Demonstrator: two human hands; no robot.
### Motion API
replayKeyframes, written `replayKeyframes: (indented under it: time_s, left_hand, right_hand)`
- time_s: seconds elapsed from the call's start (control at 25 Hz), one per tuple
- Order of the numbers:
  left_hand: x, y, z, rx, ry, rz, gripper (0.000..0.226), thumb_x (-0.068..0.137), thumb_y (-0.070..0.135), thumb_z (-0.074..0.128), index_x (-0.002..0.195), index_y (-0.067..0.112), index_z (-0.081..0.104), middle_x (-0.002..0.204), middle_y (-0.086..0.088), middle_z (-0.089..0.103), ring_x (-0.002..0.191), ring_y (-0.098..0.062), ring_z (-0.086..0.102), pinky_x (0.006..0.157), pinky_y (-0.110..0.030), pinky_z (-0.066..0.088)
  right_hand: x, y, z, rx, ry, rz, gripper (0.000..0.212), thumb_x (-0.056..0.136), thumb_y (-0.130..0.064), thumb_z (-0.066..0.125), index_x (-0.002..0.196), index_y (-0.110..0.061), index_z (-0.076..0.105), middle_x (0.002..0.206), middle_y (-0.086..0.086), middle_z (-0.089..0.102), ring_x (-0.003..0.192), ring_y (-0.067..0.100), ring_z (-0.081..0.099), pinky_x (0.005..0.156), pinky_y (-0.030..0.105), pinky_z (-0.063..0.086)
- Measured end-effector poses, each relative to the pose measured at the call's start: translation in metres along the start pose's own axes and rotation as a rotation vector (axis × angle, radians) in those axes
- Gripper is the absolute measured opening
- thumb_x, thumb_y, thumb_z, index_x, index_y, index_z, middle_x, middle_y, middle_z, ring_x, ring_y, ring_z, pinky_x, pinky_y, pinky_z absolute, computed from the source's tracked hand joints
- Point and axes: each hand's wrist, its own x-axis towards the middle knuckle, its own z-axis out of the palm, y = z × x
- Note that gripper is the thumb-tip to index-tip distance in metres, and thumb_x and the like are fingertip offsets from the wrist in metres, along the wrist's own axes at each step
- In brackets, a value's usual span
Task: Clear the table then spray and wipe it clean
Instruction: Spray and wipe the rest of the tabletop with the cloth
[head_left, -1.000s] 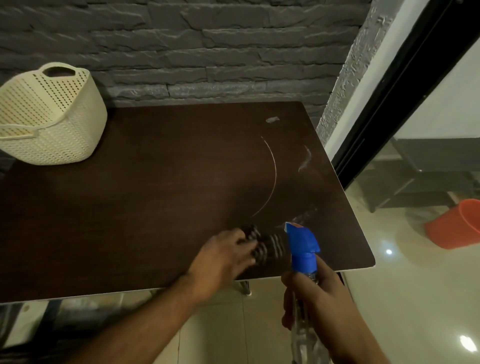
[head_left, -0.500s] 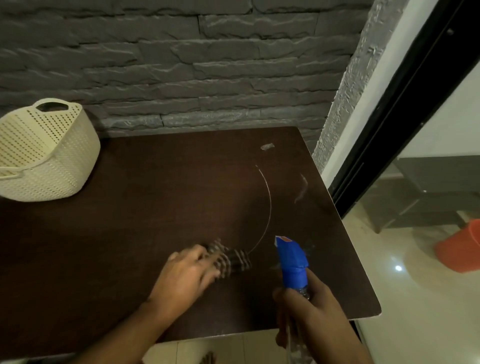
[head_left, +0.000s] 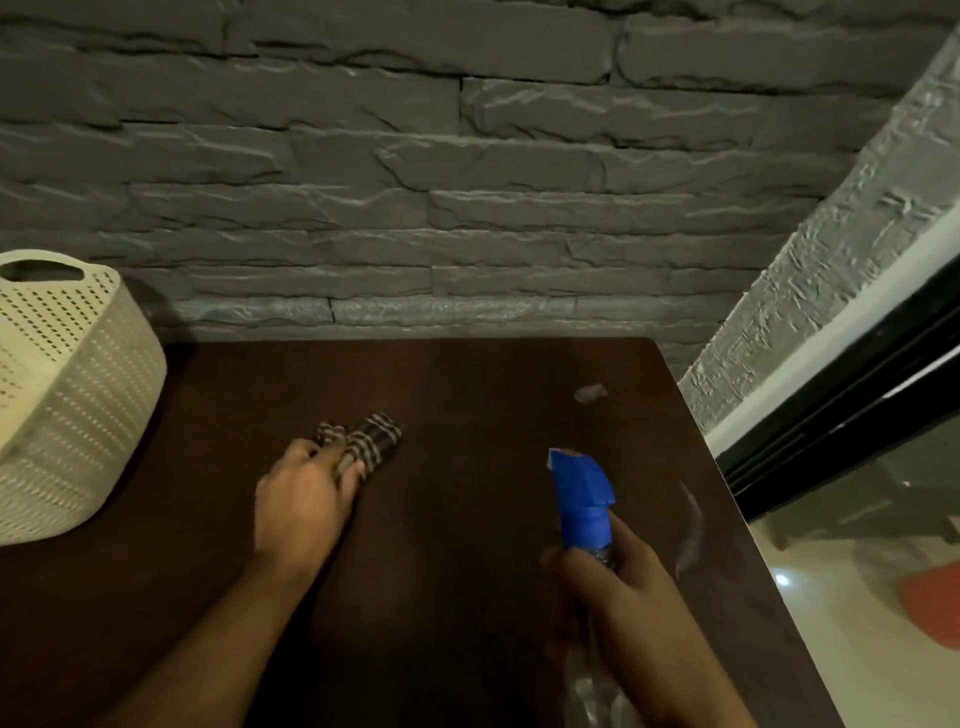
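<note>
A dark brown table (head_left: 467, 571) fills the lower view. My left hand (head_left: 301, 499) presses a folded striped cloth (head_left: 366, 444) flat on the tabletop near the middle. My right hand (head_left: 618, 587) grips a clear spray bottle with a blue nozzle (head_left: 582, 499), held upright above the table's right part, nozzle pointing away from me to the left. A pale smear (head_left: 688, 535) and a small wet patch (head_left: 589, 393) mark the surface near the right edge.
A cream perforated basket (head_left: 67, 405) stands on the table's far left corner. A grey stone wall (head_left: 467, 182) runs behind the table. Right of the table are a black door frame (head_left: 831, 415), tiled floor and an orange object (head_left: 935, 608).
My left hand has slid the cloth from the front right of the table leftward and toward the wall. The curved wet streak is gone. The spray bottle stays in my right hand.
</note>
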Motion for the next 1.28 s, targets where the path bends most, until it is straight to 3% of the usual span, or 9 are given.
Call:
replayKeyframes:
  time_s: [0.08, 0.2, 0.24, 0.36, 0.44, 0.6, 0.8, 1.08, 1.28]
  left_hand:
    - [0.013, 0.020, 0.008, -0.072, -0.041, 0.136, 0.033, 0.088, 0.039, 0.061, 0.116, 0.024, 0.067, 0.107, -0.003, 0.059, 0.089, -0.021, 0.061, 0.078, -0.033, 0.051]
    - [0.011, 0.029, 0.018, -0.037, -0.101, 0.518, 0.037, 0.089, 0.047, 0.052, 0.117, 0.028, 0.067, 0.109, 0.003, 0.062, 0.090, -0.015, 0.065, 0.075, -0.032, 0.051]
    - [0.025, 0.021, 0.018, -0.019, -0.083, 0.516, 0.037, 0.088, 0.047, 0.054, 0.116, 0.028, 0.067, 0.108, 0.002, 0.063, 0.089, -0.016, 0.065, 0.074, -0.033, 0.051]
    - [0.079, -0.004, 0.016, -0.053, -0.004, 0.089, 0.036, 0.088, 0.037, 0.063, 0.119, 0.019, 0.066, 0.108, -0.009, 0.061, 0.087, -0.028, 0.063, 0.073, -0.038, 0.052]
    - [0.097, -0.006, 0.018, -0.014, 0.035, -0.040, 0.037, 0.088, 0.037, 0.063, 0.118, 0.015, 0.067, 0.107, -0.015, 0.060, 0.086, -0.035, 0.062, 0.070, -0.041, 0.053]
    - [0.098, 0.000, 0.024, 0.015, 0.016, -0.065, 0.040, 0.088, 0.039, 0.061, 0.121, 0.016, 0.064, 0.111, -0.015, 0.058, 0.089, -0.033, 0.061, 0.071, -0.042, 0.053]
    - [0.100, -0.001, 0.025, 0.028, 0.022, -0.095, 0.041, 0.089, 0.040, 0.059, 0.123, 0.017, 0.063, 0.112, -0.013, 0.057, 0.089, -0.032, 0.060, 0.072, -0.042, 0.051]
    - [0.098, 0.003, 0.022, 0.015, 0.034, -0.076, 0.037, 0.088, 0.034, 0.063, 0.118, 0.012, 0.066, 0.109, -0.017, 0.058, 0.087, -0.038, 0.061, 0.069, -0.044, 0.051]
    - [0.099, 0.006, 0.021, 0.042, 0.042, -0.106, 0.039, 0.089, 0.036, 0.062, 0.120, 0.013, 0.065, 0.110, -0.017, 0.058, 0.090, -0.038, 0.060, 0.070, -0.044, 0.051]
  right_hand:
    - [0.023, -0.020, 0.003, -0.004, 0.050, -0.038, 0.020, 0.082, -0.013, 0.064, 0.099, -0.022, 0.058, 0.059, 0.001, 0.055, 0.050, 0.015, 0.055, 0.051, 0.028, 0.049]
    - [0.053, -0.042, -0.003, -0.014, 0.126, -0.083, 0.011, 0.081, -0.012, 0.063, 0.092, -0.015, 0.059, 0.054, -0.001, 0.050, 0.046, 0.014, 0.050, 0.046, 0.025, 0.046]
    - [0.062, -0.047, -0.006, -0.013, 0.148, -0.102, 0.010, 0.081, -0.012, 0.064, 0.090, -0.013, 0.059, 0.054, -0.001, 0.049, 0.048, 0.015, 0.050, 0.048, 0.028, 0.048]
    - [0.082, -0.059, -0.017, -0.009, 0.160, -0.134, 0.011, 0.082, -0.013, 0.064, 0.092, -0.012, 0.059, 0.060, 0.004, 0.049, 0.057, 0.025, 0.050, 0.056, 0.039, 0.052]
    - [0.093, -0.063, -0.022, 0.003, 0.139, -0.118, 0.016, 0.082, -0.012, 0.062, 0.097, -0.007, 0.057, 0.065, 0.009, 0.049, 0.058, 0.028, 0.050, 0.053, 0.036, 0.052]
    - [0.104, -0.064, -0.032, 0.040, 0.111, -0.077, 0.019, 0.083, -0.010, 0.060, 0.102, -0.009, 0.056, 0.065, 0.012, 0.052, 0.055, 0.029, 0.051, 0.050, 0.035, 0.051]
    - [0.113, -0.070, -0.062, 0.060, 0.258, -0.070, 0.004, 0.088, -0.012, 0.055, 0.090, -0.014, 0.057, 0.060, 0.020, 0.054, 0.050, 0.034, 0.054, 0.050, 0.037, 0.047]
    - [0.116, -0.069, -0.098, 0.122, 0.393, -0.024, 0.009, 0.086, -0.012, 0.058, 0.095, -0.010, 0.053, 0.066, 0.023, 0.049, 0.051, 0.029, 0.052, 0.045, 0.031, 0.048]
    - [0.105, -0.058, -0.100, 0.102, 0.395, 0.036, 0.015, 0.084, -0.012, 0.059, 0.097, -0.008, 0.054, 0.057, 0.020, 0.050, 0.044, 0.029, 0.052, 0.049, 0.036, 0.050]
